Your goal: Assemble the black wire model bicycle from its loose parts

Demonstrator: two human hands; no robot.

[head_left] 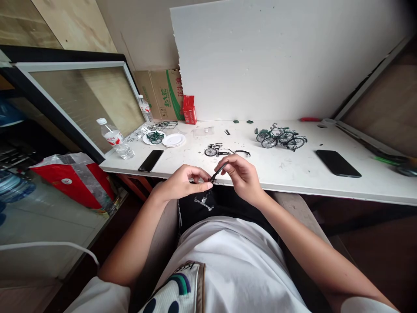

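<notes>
Just off the table's front edge, my left hand pinches a small black model-bicycle part with a silver handlebar hanging below the fingers. My right hand has its thumb and fingertips closed on a thin black curved strip, which looks like a mudguard. The strip's lower end meets the part at my left fingertips; whether the two are joined I cannot tell. Beyond my hands lie a small spoked wheel with frame pieces and another black curved piece.
Toy bicycles stand at the right, near a black phone. At the left are another phone, a white plate, green parts and a water bottle. A small red box stands behind.
</notes>
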